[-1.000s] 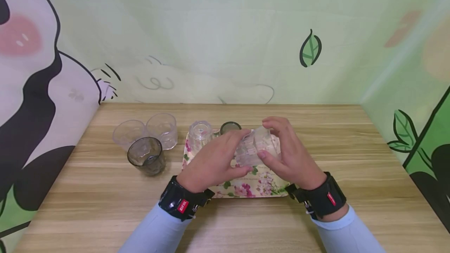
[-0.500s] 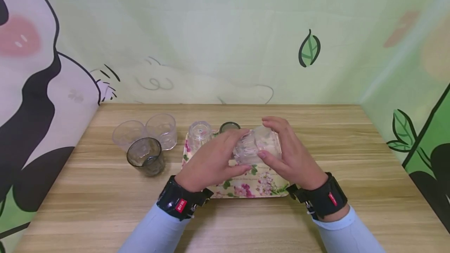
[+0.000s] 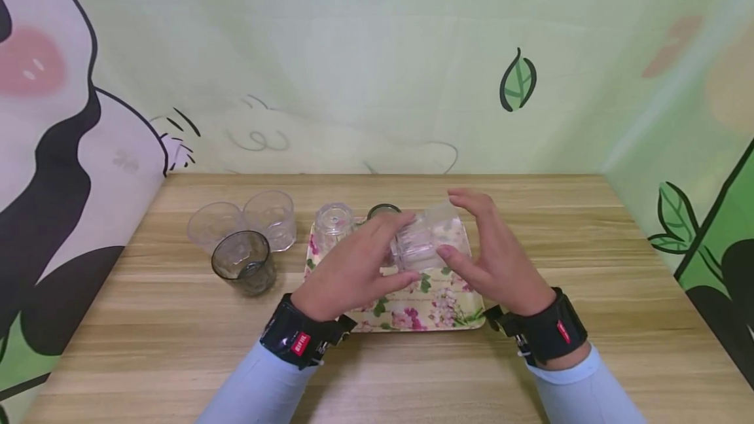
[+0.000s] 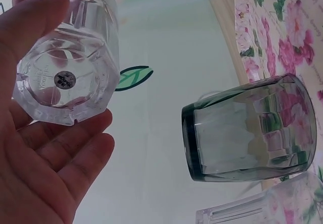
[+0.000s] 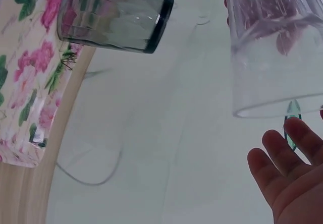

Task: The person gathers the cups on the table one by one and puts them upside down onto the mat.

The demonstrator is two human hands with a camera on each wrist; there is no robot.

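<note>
My left hand (image 3: 353,264) grips a clear faceted cup (image 3: 417,241) by its base end, tilted on its side over the floral tray (image 3: 406,316). Its octagonal base with a small dark round sticker faces the left wrist camera. My right hand (image 3: 501,260) is spread beside the cup's wide mouth, thumb tip near the rim. In the right wrist view, the right fingers (image 5: 275,163) stand apart from that rim. Upside down on the tray are a smoky grey cup (image 4: 247,130), partly hidden behind my left hand in the head view, and a clear cup (image 3: 334,222).
Left of the tray, on the wooden table (image 3: 147,319), a smoky grey cup (image 3: 250,267) stands upright, mouth up. Two clear cups stand behind it, one at the left (image 3: 209,224) and one at the right (image 3: 273,218). A printed cloth backdrop (image 3: 353,84) rises behind the table.
My right hand has loosened from the cup's mouth end and shifted slightly right and up. The cup, still in my left hand, has turned so its mouth points more to the upper right.
</note>
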